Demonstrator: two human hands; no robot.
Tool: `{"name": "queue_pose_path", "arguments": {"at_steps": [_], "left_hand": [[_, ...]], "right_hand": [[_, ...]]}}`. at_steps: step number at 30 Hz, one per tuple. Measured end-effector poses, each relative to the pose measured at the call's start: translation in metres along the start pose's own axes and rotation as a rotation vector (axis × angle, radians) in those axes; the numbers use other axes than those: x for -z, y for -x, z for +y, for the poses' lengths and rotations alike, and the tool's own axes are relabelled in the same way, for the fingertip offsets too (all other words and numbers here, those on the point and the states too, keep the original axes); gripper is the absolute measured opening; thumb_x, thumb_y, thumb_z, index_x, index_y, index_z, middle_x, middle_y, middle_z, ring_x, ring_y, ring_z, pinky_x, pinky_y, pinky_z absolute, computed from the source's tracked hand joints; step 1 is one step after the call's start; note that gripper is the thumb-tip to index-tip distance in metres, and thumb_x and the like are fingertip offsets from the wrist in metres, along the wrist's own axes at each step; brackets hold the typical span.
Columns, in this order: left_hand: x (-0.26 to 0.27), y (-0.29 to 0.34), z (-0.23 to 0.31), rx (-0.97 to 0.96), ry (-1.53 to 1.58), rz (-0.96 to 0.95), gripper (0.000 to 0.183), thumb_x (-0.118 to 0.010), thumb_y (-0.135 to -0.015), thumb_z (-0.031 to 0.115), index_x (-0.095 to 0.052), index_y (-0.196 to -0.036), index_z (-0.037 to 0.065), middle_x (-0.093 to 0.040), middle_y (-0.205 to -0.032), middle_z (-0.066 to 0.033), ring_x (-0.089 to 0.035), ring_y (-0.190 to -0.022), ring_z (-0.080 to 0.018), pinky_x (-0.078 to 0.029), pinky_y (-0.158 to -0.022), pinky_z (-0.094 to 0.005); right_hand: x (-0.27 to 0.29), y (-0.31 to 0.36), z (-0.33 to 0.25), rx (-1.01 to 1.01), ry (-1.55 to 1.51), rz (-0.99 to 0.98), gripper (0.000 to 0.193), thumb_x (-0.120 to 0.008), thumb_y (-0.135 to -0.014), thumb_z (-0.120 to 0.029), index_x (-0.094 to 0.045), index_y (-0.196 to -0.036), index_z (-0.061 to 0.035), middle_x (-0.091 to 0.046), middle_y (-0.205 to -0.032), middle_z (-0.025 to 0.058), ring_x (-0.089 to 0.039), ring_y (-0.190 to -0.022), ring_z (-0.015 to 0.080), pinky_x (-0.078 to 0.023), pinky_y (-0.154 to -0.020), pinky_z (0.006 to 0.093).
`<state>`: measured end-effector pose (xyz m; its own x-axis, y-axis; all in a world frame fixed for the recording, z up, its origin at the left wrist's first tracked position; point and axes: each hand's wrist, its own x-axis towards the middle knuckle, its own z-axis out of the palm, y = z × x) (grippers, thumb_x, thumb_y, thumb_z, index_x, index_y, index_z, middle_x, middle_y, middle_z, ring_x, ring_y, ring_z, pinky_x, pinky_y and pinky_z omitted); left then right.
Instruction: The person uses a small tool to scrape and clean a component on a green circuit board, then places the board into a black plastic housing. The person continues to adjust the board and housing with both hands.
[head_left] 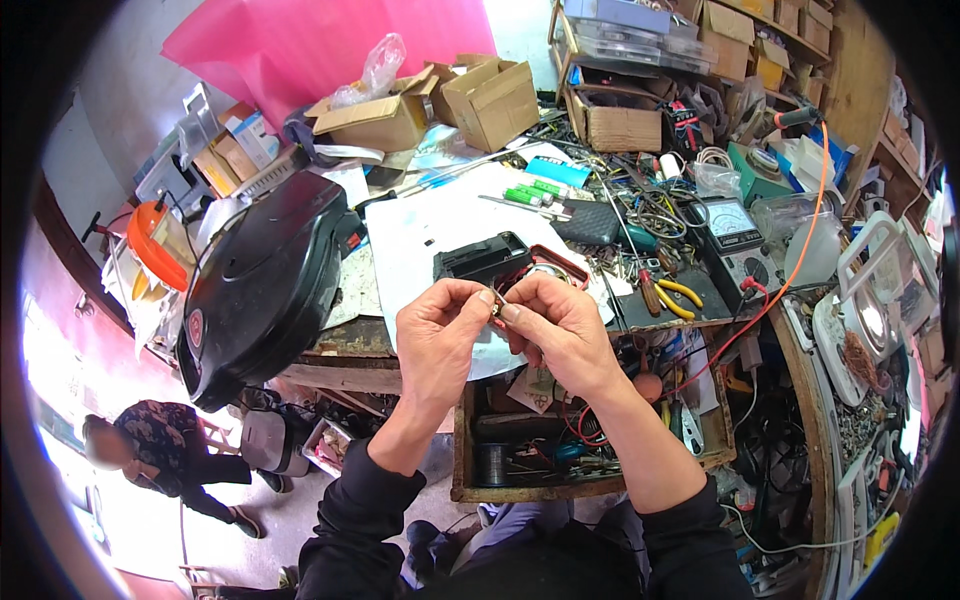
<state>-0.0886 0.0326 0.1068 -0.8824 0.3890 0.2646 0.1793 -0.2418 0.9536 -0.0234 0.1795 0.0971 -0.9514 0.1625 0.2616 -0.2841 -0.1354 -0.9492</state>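
My left hand (438,335) and my right hand (562,335) meet over the front of the bench, thumbs and forefingers pinched together. Between the fingertips is a small metallic piece (497,309), mostly hidden and too small to name. Just beyond my hands, a black plastic housing (485,258) lies on a white sheet (400,240). Beside it on the right is a red-edged casing (562,264). Farther back, several green cylindrical batteries (525,194) rest on the sheet next to a black textured case (587,222).
A big black shell (262,285) stands at the left. To the right are yellow-handled pliers (678,298), an analog multimeter (733,235) and a crowded heap of tools. An open drawer (520,490) juts out below my hands. Cardboard boxes (490,105) sit behind; a person (170,450) is at lower left.
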Motion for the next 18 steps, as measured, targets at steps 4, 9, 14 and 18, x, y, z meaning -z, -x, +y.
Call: {"name": "queue_pose_path", "arguments": {"at_steps": [4,9,14,18], "left_hand": [[0.0,0.0,0.0,0.0,0.01,0.0,0.007,-0.066,-0.093,0.003,-0.068,-0.094,-0.003,-0.068,-0.082,-0.0016,-0.06,-0.074,-0.005,-0.048,-0.068,-0.0191],[0.001,0.001,0.0,0.016,0.022,0.004,0.006,-0.066,-0.092,0.002,-0.069,-0.094,-0.003,-0.068,-0.082,-0.0017,-0.06,-0.074,-0.0052,-0.049,-0.067,-0.0194],[0.0,0.003,-0.003,0.02,0.06,0.022,0.006,-0.067,-0.092,0.003,-0.069,-0.093,-0.002,-0.066,-0.079,-0.001,-0.053,-0.065,-0.0036,-0.041,-0.059,-0.0191],[-0.002,0.002,-0.006,-0.013,0.064,0.036,0.006,-0.068,-0.092,0.006,-0.07,-0.093,0.0,-0.062,-0.072,0.0011,-0.04,-0.051,0.0002,-0.026,-0.044,-0.0181]], "right_hand": [[-0.001,0.001,0.001,0.022,0.024,0.001,0.009,-0.06,-0.098,-0.009,-0.06,-0.098,-0.0001,-0.062,-0.075,0.0005,-0.056,-0.063,0.0043,-0.043,-0.052,0.0199],[-0.003,0.002,0.002,0.116,0.105,0.016,0.008,-0.06,-0.096,-0.006,-0.06,-0.097,0.0014,-0.063,-0.075,0.0015,-0.056,-0.065,0.0054,-0.044,-0.055,0.0221],[-0.003,0.001,0.01,0.195,0.186,0.023,0.006,-0.06,-0.096,-0.005,-0.06,-0.095,0.0017,-0.063,-0.075,0.0022,-0.056,-0.065,0.0055,-0.045,-0.056,0.0231],[-0.004,0.001,0.011,0.204,0.218,0.037,0.006,-0.061,-0.095,-0.005,-0.06,-0.095,0.0014,-0.063,-0.075,0.0016,-0.056,-0.064,0.0056,-0.045,-0.057,0.0233]]}}
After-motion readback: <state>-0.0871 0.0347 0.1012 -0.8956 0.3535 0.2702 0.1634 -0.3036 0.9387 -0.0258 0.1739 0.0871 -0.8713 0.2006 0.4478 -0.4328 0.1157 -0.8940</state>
